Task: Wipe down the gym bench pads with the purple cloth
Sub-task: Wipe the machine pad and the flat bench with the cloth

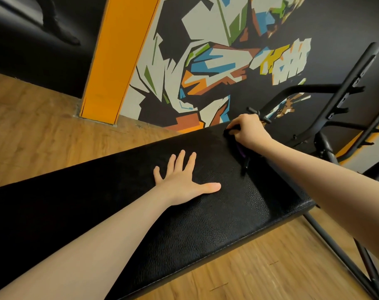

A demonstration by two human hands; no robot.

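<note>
A long black textured bench pad (206,224) runs across the view from lower left to the right. My left hand (184,180) lies flat on its top with fingers spread and straight. My right hand (247,128) is at the pad's far corner, fingers curled around a dark bunched cloth. A sliver of the purple cloth (240,150) shows under the wrist; most of it is hidden by the hand and looks nearly black in the shade.
A black metal rack frame (344,89) stands right behind the bench, close to my right hand. Bench legs (340,245) slant down at the right. Wooden floor (43,118) surrounds the bench. A painted wall (206,61) and an orange pillar (117,61) stand beyond.
</note>
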